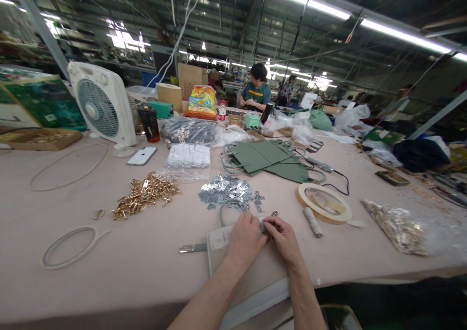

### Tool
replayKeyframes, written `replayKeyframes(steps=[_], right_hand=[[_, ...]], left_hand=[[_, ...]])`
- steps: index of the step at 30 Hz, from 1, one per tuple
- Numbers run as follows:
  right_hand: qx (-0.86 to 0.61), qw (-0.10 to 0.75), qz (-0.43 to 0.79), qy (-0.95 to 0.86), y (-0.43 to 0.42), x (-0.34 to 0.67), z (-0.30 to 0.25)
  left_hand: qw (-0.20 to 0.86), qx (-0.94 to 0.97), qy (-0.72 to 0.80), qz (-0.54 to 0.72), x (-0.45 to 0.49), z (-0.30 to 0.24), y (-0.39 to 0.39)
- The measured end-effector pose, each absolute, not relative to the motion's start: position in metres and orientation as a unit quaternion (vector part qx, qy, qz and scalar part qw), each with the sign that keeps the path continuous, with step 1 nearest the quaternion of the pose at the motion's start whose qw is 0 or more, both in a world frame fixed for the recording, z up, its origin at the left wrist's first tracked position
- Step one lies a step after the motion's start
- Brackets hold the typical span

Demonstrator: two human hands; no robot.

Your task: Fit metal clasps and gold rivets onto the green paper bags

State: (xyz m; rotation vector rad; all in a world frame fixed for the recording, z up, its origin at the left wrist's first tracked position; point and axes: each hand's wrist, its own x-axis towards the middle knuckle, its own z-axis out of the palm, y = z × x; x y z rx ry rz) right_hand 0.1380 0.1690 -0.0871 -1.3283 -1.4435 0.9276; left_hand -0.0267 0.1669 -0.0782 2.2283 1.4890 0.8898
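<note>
One panel (218,254) is positioned at the near counter (153,271) edge, beneath the left hand (245,240) (grip not determinable) and right hand (283,235) (grip narrow). Metal parts (392,223) are contained in one right-side plastic bag (425,227).

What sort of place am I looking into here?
Likely a factory workshop, perhaps for bags: green panels with handle-like loops and a heap of gold-coloured metal fittings lie on the worktable, with long strip lights overhead.
</note>
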Motion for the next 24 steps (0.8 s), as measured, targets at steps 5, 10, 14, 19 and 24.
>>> replayKeyframes(steps=[5, 10, 14, 19, 24], right_hand=[[-0.547, 0.456, 0.375, -0.594, 0.1696, 0.1364, -0.0868], [-0.548, 0.446, 0.361, -0.609, 0.1707, 0.1347, -0.0864], [-0.548, 0.429, 0.333, -0.636, 0.1723, 0.1353, -0.0867], [-0.572, 0.414, 0.308, -0.638, 0.1735, 0.1351, -0.0887], [-0.551, 0.394, 0.296, -0.674, 0.1726, 0.1336, -0.0875]], left_hand=[[0.161, 0.777, 0.521, 0.313, -0.0283, -0.0763, 0.1653], [0.159, 0.777, 0.519, 0.319, -0.0298, -0.0758, 0.1655], [0.161, 0.776, 0.516, 0.325, -0.0298, -0.0781, 0.1658], [0.175, 0.775, 0.518, 0.316, -0.0298, -0.0770, 0.1658], [0.180, 0.776, 0.527, 0.298, -0.0321, -0.0740, 0.1633]])
